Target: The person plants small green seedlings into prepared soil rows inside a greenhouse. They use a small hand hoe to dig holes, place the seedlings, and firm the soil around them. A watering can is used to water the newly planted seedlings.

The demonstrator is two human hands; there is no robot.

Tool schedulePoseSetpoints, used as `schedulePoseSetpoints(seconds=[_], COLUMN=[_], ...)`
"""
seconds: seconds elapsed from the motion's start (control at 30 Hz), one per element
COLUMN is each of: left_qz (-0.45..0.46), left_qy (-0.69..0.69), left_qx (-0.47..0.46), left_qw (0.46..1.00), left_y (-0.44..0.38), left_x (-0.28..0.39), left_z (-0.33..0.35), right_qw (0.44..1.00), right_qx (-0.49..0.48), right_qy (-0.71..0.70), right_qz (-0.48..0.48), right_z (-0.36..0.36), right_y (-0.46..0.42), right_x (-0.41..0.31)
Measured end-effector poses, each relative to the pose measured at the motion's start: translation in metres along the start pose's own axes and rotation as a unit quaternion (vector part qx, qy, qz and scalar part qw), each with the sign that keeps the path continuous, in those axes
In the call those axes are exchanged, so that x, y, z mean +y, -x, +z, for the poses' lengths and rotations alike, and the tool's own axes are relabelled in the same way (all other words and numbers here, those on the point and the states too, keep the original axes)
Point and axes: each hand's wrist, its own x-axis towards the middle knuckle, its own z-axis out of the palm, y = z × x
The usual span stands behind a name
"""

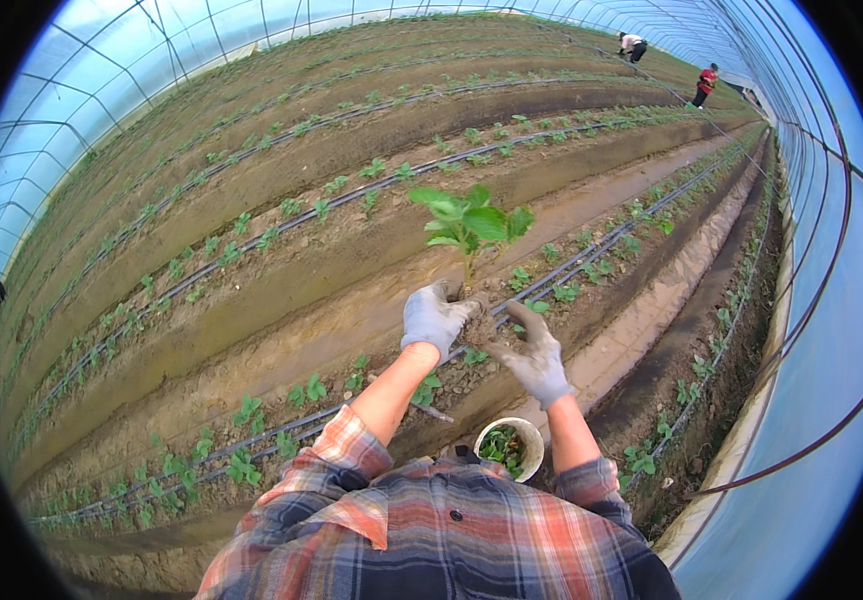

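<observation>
My left hand [433, 318], in a soiled pale work glove, pinches the base of a leafy green seedling [469, 219], which looks like a strawberry plant. Its stem rises upright from my fingertips, and its roots are hidden by the glove and soil. To the right, my right hand [533, 355], gloved too, curves over the raised bed with thumb and fingers apart and nothing in them. Between the two hands lies loose brown soil [482, 330]. Black drip hoses [585, 259] run along this bed, passing close beside my fingers.
A white bucket [535, 442] of loose green plants stands by my body at the bed's right side. Small seedlings [242, 466] line the bed. Wet furrows [649, 315] separate the rows. Plastic greenhouse sheeting [814, 405] curves up at right. Two people [632, 46] are far off.
</observation>
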Motion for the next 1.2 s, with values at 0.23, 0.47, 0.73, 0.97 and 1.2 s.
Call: schedulePoseSetpoints(seconds=[0.23,0.47,0.73,0.97,1.2], left_qz=[-0.119,-0.192,-0.095,-0.061,-0.098], left_qy=[0.197,0.237,0.133,0.240,0.210], left_qx=[-0.045,-0.030,-0.077,-0.156,-0.080], left_qw=[0.972,0.952,0.984,0.956,0.970], left_y=[0.011,0.018,0.023,0.024,0.024], left_x=[0.016,0.038,-0.009,0.026,0.005], left_z=[-0.045,-0.085,-0.123,-0.150,-0.161], right_qw=[0.998,0.995,0.989,0.982,0.982], right_qx=[-0.051,-0.008,0.017,0.017,-0.029], right_qy=[-0.038,-0.077,-0.063,-0.102,-0.135], right_qz=[-0.029,-0.060,-0.135,-0.160,-0.128], right_z=[0.062,0.094,0.110,0.118,0.130], right_y=[-0.027,-0.041,-0.046,-0.050,-0.050], right_x=[-0.022,-0.031,-0.061,-0.067,-0.069])
